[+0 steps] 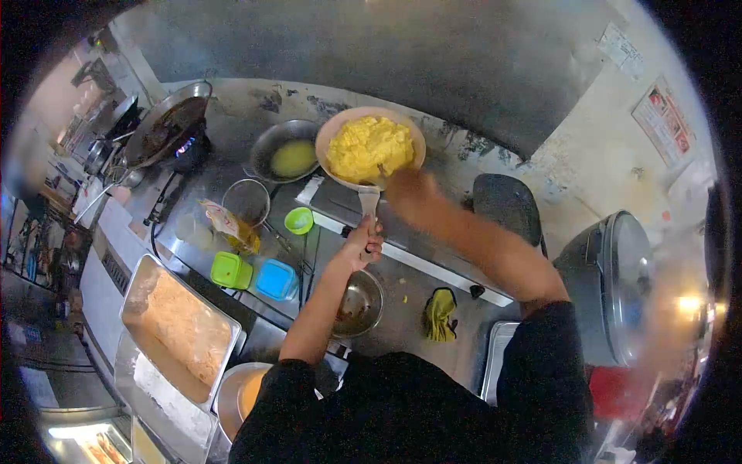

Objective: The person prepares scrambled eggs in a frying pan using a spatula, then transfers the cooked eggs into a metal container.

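My left hand (363, 244) is wrapped round the pale handle of a frying pan (325, 140) at the top middle. Inside the pan lies a big heap of soft yellow scrambled egg (369, 147). At the pan's near right rim is my right hand (410, 188), blurred and curled. A short dark piece of something sticks out from it into the egg, too little of it showing to name. Left of the pan sits a metal bowl (258, 165) with yellow liquid. Below my left hand stands another metal bowl (375, 305) with dark residue inside.
A crumpled yellow-black cloth (440, 315) lies on the steel counter. To the left are a strainer (246, 203), an oil bag (239, 232), a green tub (231, 270), a blue-lidded tub (276, 279), and a tray of breadcrumb-like coating (185, 317). A wok (174, 124) sits over a burner; a large cooker (603, 271) is at right.
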A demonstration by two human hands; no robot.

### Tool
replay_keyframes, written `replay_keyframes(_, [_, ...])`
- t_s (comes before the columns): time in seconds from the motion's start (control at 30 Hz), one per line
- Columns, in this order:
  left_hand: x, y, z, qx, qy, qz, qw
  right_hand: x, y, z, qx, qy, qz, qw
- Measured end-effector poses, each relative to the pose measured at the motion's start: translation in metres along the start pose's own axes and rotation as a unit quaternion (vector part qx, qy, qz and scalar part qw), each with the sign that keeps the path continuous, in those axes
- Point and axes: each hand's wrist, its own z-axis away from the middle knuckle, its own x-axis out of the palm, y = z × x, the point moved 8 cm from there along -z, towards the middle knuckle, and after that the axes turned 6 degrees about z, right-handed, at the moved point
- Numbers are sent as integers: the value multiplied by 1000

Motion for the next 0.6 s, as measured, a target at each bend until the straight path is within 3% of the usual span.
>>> replay_keyframes(0.1, [2, -1, -2, -4, -43, 11, 999, 69, -19, -18, 5, 1, -50, 999])
replay_keyframes(0.17, [3, 2, -3, -3, -36, 7, 999, 81, 7, -34, 119, -9, -109, 987])
replay_keyframes(0.23, [-2, -2, -4, -7, -25, 9, 1000, 52, 38, -39, 114, -7, -152, 982])
replay_keyframes(0.3, [-4, 3, -5, 0, -39, -3, 999, 73, 75, -68, 38, -56, -3, 998])
replay_keyframes(0.4, [-6, 5, -4, 0, -12, -7, 1000, 27, 95, -59, -47, -135, 34, 989])
replay_keyframes(0.47, [-5, 4, -1, -13, -45, 6, 999, -18, 107, -45, 26, -71, 15, 997])
replay_keyframes(0.57, [-4, 1, -6, -24, -52, 5, 998, 14, 117, -62, 74, -54, 68, 993])
replay_keyframes(0.6, [-6, 2, -5, -19, -45, 12, 999, 53, 115, -78, 70, -66, 71, 993])
